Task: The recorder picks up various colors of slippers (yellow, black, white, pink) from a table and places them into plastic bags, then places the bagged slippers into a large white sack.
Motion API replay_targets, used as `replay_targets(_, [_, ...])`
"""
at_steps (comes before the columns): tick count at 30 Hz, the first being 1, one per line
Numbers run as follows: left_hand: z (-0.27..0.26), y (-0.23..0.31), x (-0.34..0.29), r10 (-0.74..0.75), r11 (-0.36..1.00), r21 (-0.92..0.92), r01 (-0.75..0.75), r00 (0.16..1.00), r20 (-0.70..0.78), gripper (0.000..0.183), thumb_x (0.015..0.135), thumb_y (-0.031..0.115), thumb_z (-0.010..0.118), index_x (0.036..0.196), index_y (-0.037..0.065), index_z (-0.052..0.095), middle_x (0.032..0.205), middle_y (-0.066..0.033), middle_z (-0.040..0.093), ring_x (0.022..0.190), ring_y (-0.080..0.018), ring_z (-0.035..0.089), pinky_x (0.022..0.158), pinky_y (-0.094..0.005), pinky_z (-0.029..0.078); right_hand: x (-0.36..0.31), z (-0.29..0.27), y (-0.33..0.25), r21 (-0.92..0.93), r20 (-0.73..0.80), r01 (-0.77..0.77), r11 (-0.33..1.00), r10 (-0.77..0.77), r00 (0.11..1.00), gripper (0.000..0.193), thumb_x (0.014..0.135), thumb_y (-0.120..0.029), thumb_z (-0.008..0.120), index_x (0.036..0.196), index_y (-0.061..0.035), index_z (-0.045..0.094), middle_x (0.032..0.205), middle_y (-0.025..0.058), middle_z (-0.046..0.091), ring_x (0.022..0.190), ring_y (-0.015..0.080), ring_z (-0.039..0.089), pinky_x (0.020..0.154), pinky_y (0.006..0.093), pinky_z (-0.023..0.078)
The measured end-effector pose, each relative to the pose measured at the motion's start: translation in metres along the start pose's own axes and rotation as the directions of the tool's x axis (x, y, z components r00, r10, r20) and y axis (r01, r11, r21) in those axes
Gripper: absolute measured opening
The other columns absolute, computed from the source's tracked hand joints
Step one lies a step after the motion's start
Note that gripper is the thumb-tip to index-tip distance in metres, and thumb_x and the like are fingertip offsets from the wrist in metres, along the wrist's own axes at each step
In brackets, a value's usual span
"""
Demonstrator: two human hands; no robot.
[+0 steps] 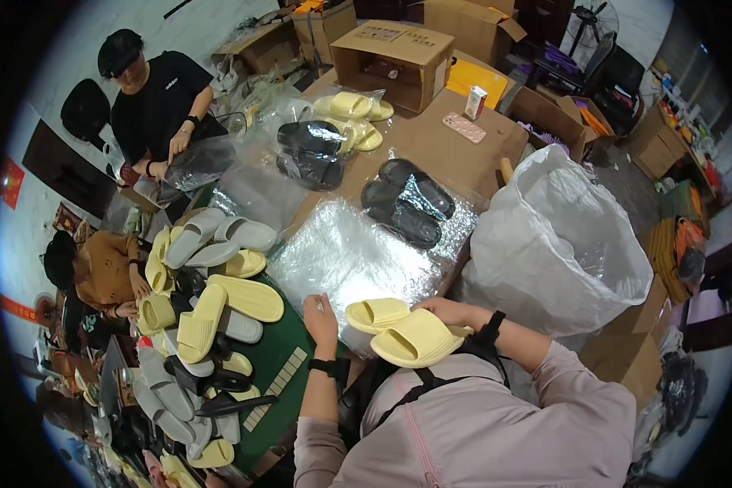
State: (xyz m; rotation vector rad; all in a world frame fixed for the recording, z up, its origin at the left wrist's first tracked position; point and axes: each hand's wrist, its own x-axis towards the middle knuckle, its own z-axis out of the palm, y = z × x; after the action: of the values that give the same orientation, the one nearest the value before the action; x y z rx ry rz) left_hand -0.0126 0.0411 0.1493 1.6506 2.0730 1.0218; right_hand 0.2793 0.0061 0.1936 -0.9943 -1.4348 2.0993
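Note:
A pair of pale yellow slide slippers [419,336] is in my right hand [445,311], which grips them along their far side, close to my body. My left hand [320,319] is raised at the near left edge of a stack of clear plastic bags [346,244]. Its fingers are drawn together; whether they pinch a bag's edge is too small to tell. Beyond the stack's right part lies a pair of black slippers [408,203] in clear plastic. More bagged slippers, black [311,154] and yellow [354,106], lie farther back.
A heap of loose yellow, grey and black slippers [199,321] covers the green table at left. A large white sack [557,244] stands open at right. Behind are a cardboard box [392,65] and a phone [464,127]. Two co-workers [159,106] work at far left.

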Motion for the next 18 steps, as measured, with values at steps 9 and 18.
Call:
replay_targets(9, [-0.03, 0.043, -0.001, 0.441, 0.889, 0.041, -0.455, 0.878, 0.186, 0.016, 0.086, 0.009, 0.052, 0.096, 0.001, 0.061, 0.101, -0.0162, 0.062, 0.088, -0.0329, 0.058, 0.078, -0.0425, 0.045, 0.052, -0.003, 0.016, -0.575, -0.401, 0.007, 0.818, -0.289, 0.869, 0.02, 0.079, -0.008, 0.056, 0.097, -0.0014, 0.062, 0.089, 0.0166, 0.063, 0.082, 0.031, 0.059, 0.072, 0.0369, 0.046])
replay_targets(18, [-0.033, 0.093, -0.058, 0.362, 0.851, 0.249, -0.462, 0.861, 0.358, 0.035, 0.088, 0.024, 0.052, 0.123, 0.023, 0.055, 0.135, -0.0117, 0.042, 0.125, -0.0425, 0.033, 0.097, -0.0622, 0.025, 0.084, 0.019, -0.005, -0.865, -0.406, -0.104, 0.49, -0.564, 0.719, 0.012, 0.074, -0.007, 0.055, 0.084, -0.0003, 0.052, 0.086, 0.0163, 0.055, 0.085, 0.0352, 0.051, 0.072, 0.0433, 0.043])
